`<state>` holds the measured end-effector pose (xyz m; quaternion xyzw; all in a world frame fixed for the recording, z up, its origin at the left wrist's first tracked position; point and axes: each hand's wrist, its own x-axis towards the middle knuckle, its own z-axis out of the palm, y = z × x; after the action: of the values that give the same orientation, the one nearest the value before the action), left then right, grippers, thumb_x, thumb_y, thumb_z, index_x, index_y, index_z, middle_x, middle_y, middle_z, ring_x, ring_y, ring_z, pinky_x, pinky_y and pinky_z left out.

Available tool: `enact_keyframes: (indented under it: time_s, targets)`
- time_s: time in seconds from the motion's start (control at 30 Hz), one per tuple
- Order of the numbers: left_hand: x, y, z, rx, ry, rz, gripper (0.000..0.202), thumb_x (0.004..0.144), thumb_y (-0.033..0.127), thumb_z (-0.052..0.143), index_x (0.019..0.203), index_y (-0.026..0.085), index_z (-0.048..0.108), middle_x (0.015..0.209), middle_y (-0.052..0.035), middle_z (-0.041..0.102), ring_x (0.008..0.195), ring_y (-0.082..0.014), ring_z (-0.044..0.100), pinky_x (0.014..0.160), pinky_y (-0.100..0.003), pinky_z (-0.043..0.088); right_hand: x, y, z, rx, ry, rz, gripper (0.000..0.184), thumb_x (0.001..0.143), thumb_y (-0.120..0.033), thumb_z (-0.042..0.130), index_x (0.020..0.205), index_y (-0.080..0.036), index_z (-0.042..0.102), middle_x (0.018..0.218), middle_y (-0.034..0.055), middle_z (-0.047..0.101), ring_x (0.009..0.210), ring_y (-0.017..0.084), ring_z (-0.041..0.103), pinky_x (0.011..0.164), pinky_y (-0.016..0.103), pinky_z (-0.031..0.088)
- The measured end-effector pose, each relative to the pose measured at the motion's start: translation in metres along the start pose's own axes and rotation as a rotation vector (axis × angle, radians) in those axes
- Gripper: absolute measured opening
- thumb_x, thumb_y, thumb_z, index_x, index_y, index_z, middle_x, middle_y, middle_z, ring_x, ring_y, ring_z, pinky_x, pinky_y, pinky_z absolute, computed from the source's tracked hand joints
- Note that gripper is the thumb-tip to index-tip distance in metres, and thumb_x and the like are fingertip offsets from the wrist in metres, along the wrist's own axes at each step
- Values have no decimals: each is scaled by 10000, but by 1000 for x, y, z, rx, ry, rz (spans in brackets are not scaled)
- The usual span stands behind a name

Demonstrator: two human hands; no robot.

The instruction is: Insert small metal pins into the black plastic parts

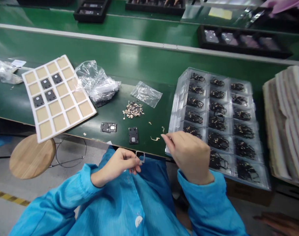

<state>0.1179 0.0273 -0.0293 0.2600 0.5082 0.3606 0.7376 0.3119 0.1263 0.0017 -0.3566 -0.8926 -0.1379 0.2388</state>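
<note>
- Both are well apart: the left hand (121, 164) pinches a clear frame (143, 157) between thumb and fingers, just nearer than the near edge of the green table (139, 64); the right hand (190, 154) reaches over that edge, fingertips together beside a small strip (163, 129), and I can't tell whether they grip it.
- I have a shiny surface here, with a pale rail (90, 36) crossing its far part left to right.
- Near the middle edge, two black plates (133, 135) lie flat; a thin strip (154, 139) lies right of them.
- Farther off I see a heap of tiny parts (133, 110), then a flat bag (146, 94).
- Left, the white grid tray (60, 122) pokes its near corner past the edge, above a wooden stool (31, 157); a crumpled bag (97, 82) sits against its right side.
- Right, a clear tray (176, 108) of black cables hems me in, with a tall stack of boards (284, 124) beyond.
- For moving, I get open green between heap and clear tray, and a wide lane from the flat bag to the rail.
</note>
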Motion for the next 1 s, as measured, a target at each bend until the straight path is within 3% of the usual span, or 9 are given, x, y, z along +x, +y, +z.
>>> enact_keyframes:
  time_s: [0.1, 0.17, 0.23, 0.33, 0.5, 0.67, 0.77, 0.87, 1.0]
  targets:
    - [-7, -1, -3, -44, -11, -30, 323, 628, 426, 763, 625, 114, 683, 574, -51, 683, 454, -86, 552, 478, -190, 419, 0, 8, -3, 30, -11, 50, 238, 964, -208, 534, 741, -166, 603, 643, 44, 604, 565, 172, 547, 511, 320, 367]
    - [-10, -2, -3, -94, -32, -62, 337, 632, 439, 762, 627, 112, 683, 568, -52, 678, 445, -86, 549, 468, -189, 417, -4, 3, -7, 236, -8, -40, 110, 947, -144, 536, 987, -150, 638, 880, 89, 689, 752, 201, 639, 634, 320, 484]
    - [-13, -2, -3, -153, -65, -99, 343, 632, 445, 763, 642, 110, 687, 559, -48, 669, 433, -83, 543, 460, -186, 415, -11, -9, -10, 501, -44, -179, 211, 941, -128, 535, 1140, -152, 599, 1063, 119, 684, 931, 215, 654, 769, 341, 548]
    - [-16, -3, -1, -209, -128, -146, 357, 627, 455, 774, 659, 110, 687, 556, -43, 660, 424, -81, 540, 454, -184, 417, -23, -29, -7, 744, -48, -260, 143, 938, -122, 536, 1053, -143, 619, 1004, 116, 697, 914, 200, 661, 759, 328, 581]
    - [-17, -6, -6, -130, -206, -109, 541, 707, 644, 678, 688, 103, 693, 588, -75, 675, 438, -108, 563, 445, -204, 412, -34, -44, 6, 910, 52, -156, 94, 916, -77, 542, 921, -135, 616, 833, 88, 698, 765, 174, 666, 666, 287, 581]
    - [-14, -16, -18, 158, 81, 318, 723, 761, 803, 468, 813, 116, 689, 672, -91, 698, 573, -154, 626, 556, -246, 484, -37, -48, 14, 1104, -108, 202, 114, 898, -87, 564, 857, -172, 627, 779, 32, 687, 689, 128, 663, 634, 219, 557]
    - [-12, -21, -20, 510, 117, 457, 466, 815, 586, 617, 913, 135, 686, 770, -85, 729, 664, -161, 660, 640, -249, 514, -36, -52, 21, 1173, -149, 332, 117, 883, -105, 579, 813, -174, 641, 744, 13, 684, 655, 121, 656, 616, 202, 535]
    - [-9, -18, -24, 825, 172, 641, 212, 899, 318, 556, 896, 150, 685, 784, -73, 732, 670, -143, 665, 644, -233, 507, -34, -53, 29, 1186, -184, 415, 114, 872, -135, 586, 790, -175, 655, 734, 13, 684, 641, 130, 646, 604, 213, 519]
    - [4, 1, -36, 1207, 394, 950, 268, 906, 284, 530, 1097, 138, 648, 967, -112, 729, 852, -203, 667, 768, -315, 514, -34, -50, 34, 1212, -254, 555, 126, 885, -220, 576, 792, -184, 653, 723, 16, 677, 641, 147, 640, 609, 236, 511]
